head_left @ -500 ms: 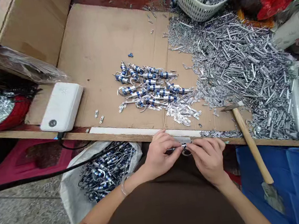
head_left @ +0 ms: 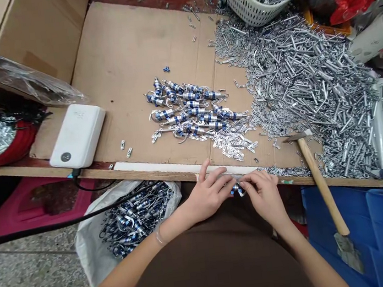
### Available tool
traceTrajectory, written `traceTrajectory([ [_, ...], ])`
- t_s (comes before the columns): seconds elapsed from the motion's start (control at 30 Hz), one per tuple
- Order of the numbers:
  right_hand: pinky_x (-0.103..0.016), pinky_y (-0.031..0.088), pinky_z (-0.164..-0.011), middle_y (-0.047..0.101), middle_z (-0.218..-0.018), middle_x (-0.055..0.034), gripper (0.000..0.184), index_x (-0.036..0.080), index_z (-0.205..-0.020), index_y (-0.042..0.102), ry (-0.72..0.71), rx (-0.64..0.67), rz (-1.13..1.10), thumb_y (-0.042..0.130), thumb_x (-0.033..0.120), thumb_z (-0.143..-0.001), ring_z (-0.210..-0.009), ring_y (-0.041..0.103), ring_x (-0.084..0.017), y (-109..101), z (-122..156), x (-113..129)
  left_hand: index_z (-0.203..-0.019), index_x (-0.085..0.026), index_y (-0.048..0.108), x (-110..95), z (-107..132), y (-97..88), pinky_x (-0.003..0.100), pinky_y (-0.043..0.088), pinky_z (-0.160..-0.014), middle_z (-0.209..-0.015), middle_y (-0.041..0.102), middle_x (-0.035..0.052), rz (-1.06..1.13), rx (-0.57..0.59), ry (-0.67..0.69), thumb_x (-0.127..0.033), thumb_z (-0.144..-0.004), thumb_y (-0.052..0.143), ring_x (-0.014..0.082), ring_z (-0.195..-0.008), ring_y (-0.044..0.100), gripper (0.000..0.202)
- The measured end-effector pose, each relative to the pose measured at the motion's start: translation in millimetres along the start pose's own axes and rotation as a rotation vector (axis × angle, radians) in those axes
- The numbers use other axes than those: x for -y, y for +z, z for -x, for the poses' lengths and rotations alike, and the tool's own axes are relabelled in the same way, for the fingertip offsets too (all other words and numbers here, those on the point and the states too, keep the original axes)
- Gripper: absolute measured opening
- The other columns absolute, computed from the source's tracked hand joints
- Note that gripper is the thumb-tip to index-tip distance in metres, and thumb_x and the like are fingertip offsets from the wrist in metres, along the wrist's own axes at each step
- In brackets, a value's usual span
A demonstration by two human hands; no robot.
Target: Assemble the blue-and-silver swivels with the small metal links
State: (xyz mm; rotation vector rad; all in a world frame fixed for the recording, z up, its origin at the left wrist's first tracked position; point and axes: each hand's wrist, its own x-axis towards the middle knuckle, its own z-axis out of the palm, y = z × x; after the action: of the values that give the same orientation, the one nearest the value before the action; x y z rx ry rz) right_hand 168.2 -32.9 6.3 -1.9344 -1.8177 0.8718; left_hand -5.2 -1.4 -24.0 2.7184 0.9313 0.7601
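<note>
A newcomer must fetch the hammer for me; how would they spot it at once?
Find the large heap of silver parts at the bench's right. By its front, the hammer lies across the bench edge. Its long wooden handle sets it apart from the silver parts.

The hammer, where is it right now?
In the head camera's view, the hammer lies right of the right hand, its metal head beside the heap of metal parts, its handle jutting past the table's near edge.
</note>
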Motion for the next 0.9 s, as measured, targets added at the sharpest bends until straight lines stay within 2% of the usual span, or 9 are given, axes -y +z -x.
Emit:
traceTrajectory([
  [0.1,-0.033,0.025,-0.075,0.060,-0.087,-0.0002,0.009,0.025,-0.079,0.061,0.079,-0.043,0.097,0.056,0.031,-0.080,-0.087,0.046,-0.020,-2,-6,-2,-0.099,-0.018,0.060,-4,0,6.8,0.052,0.004,-0.110,-0.092,0.065,0.0013,-0.061,-0.027,-0.049,-0.025,-0.083,0.055,0.0208,-0.100,0.052,0.018],
  [0.17,-0.033,0.026,-0.075,0.059,-0.091,-0.0013,0.012,0.025,-0.084,0.061,0.092,-0.062,0.071,0.059,0.034,-0.077,-0.089,0.046,-0.021,-8,-15,-6,-0.096,-0.018,0.061,-8,-2,6.6,0.053,0.001,-0.110,-0.090,0.065,0.0011,-0.069,-0.017,-0.098,-0.026,-0.083,0.055,0.0213,-0.100,0.052,0.016],
  [0.23,-0.034,0.027,-0.076,0.060,-0.091,-0.0016,0.016,0.025,-0.087,0.061,0.115,-0.164,0.060,0.059,0.036,-0.076,-0.089,0.047,-0.021,-15,-27,-10,-0.094,-0.019,0.062,-11,-5,4.8,0.053,0.000,-0.110,-0.087,0.065,0.0006,-0.075,-0.001,-0.129,-0.026,-0.082,0.056,0.0214,-0.098,0.053,0.015],
  [0.33,-0.036,0.026,-0.076,0.060,-0.088,-0.0028,0.016,0.023,-0.084,0.062,0.150,-0.322,0.176,0.057,0.037,-0.077,-0.089,0.047,-0.023,-20,-50,-15,-0.093,-0.020,0.062,-13,-6,3.7,0.053,0.001,-0.110,-0.086,0.065,0.0001,-0.076,0.004,-0.146,-0.026,-0.080,0.060,0.0210,-0.096,0.054,0.015],
  [0.5,-0.036,0.027,-0.074,0.059,-0.086,-0.0038,0.015,0.021,-0.080,0.061,0.070,-0.191,0.298,0.050,0.031,-0.082,-0.087,0.046,-0.023,-23,-67,-14,-0.090,-0.022,0.062,-12,-2,8.0,0.053,0.011,-0.109,-0.084,0.067,-0.0023,0.008,-0.103,-0.140,-0.022,-0.081,0.059,0.0187,-0.093,0.055,0.009],
  [0.6,-0.033,0.030,-0.075,0.060,-0.086,-0.0028,0.015,0.020,-0.083,0.058,-0.030,-0.127,0.195,0.045,0.026,-0.086,-0.086,0.047,-0.020,-28,-54,-11,-0.088,-0.022,0.062,-11,0,10.0,0.051,0.018,-0.108,-0.081,0.067,-0.0035,0.068,-0.155,-0.123,-0.020,-0.081,0.059,0.0160,-0.090,0.056,0.007],
  [0.7,-0.028,0.030,-0.072,0.060,-0.082,-0.0004,0.015,0.020,-0.082,0.056,-0.194,0.067,0.130,0.043,0.023,-0.088,-0.082,0.048,-0.015,-30,-34,-8,-0.088,-0.021,0.062,-11,1,10.6,0.051,0.021,-0.107,-0.079,0.067,-0.0032,0.095,-0.174,-0.123,-0.019,-0.081,0.059,0.0152,-0.088,0.057,0.007],
  [0.77,-0.028,0.029,-0.072,0.060,-0.080,0.0003,0.015,0.021,-0.083,0.057,-0.305,0.157,0.177,0.043,0.021,-0.088,-0.079,0.048,-0.014,-25,-24,-5,-0.087,-0.021,0.062,-10,0,10.2,0.052,0.022,-0.106,-0.078,0.067,-0.0030,0.099,-0.182,-0.119,-0.018,-0.082,0.057,0.0154,-0.087,0.057,0.008],
  [0.9,-0.031,0.025,-0.074,0.061,-0.077,-0.0008,0.019,0.021,-0.081,0.061,-0.443,0.115,0.330,0.043,0.016,-0.087,-0.078,0.047,-0.015,-13,-20,2,-0.084,-0.021,0.062,-11,-1,8.9,0.053,0.020,-0.107,-0.079,0.068,-0.0031,0.088,-0.180,-0.113,-0.015,-0.085,0.051,0.0155,-0.088,0.057,0.013],
])
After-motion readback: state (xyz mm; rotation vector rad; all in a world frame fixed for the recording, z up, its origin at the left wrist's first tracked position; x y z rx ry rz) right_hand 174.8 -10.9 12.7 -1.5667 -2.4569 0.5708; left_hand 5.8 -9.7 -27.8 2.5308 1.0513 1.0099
